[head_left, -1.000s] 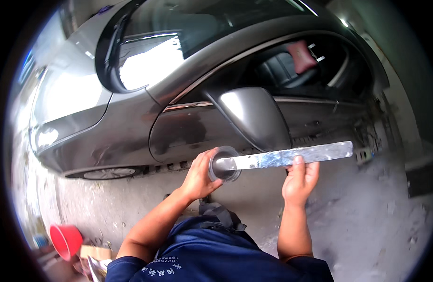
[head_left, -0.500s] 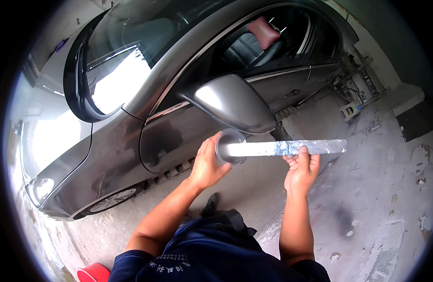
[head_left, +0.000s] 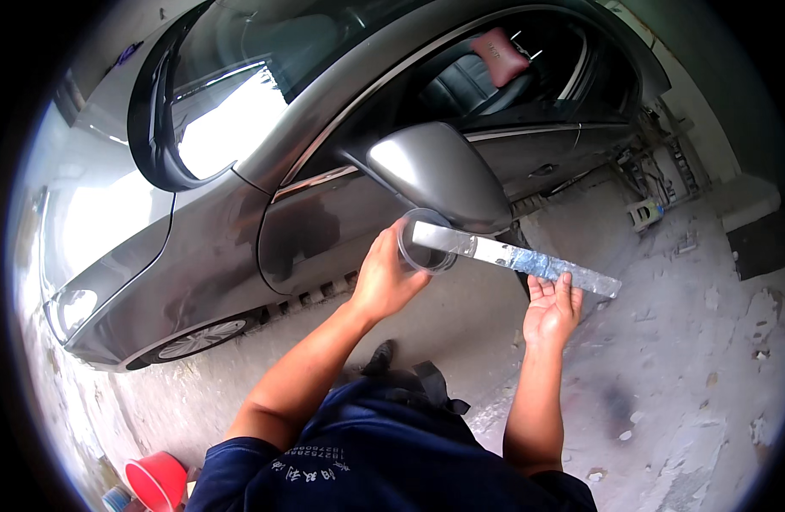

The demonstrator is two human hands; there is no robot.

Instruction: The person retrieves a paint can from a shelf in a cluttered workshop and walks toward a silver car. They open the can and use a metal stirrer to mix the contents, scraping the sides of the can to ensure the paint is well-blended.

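Observation:
My left hand is closed around the side of a clear plastic cup, whose mouth faces up toward me; its inside looks grey. Between the thumb and fingers of my right hand is a long flat strip, like a mixing stick, silvery with blue and whitish smears. Its far-left end lies over the cup's mouth, tilted down to the right; whether it touches the rim I cannot tell. Just beyond the cup is the grey side mirror of a car.
The grey car fills the far and left side, its front window down and a pink headrest cushion inside. A red bucket stands at the lower left. Metal equipment lies by the far-right wall. The concrete floor is stained.
The mixing stick has swung from nearly level to sloping down rightward, its left end now higher at the cup's mouth. My left hand and the cup have risen slightly in view.

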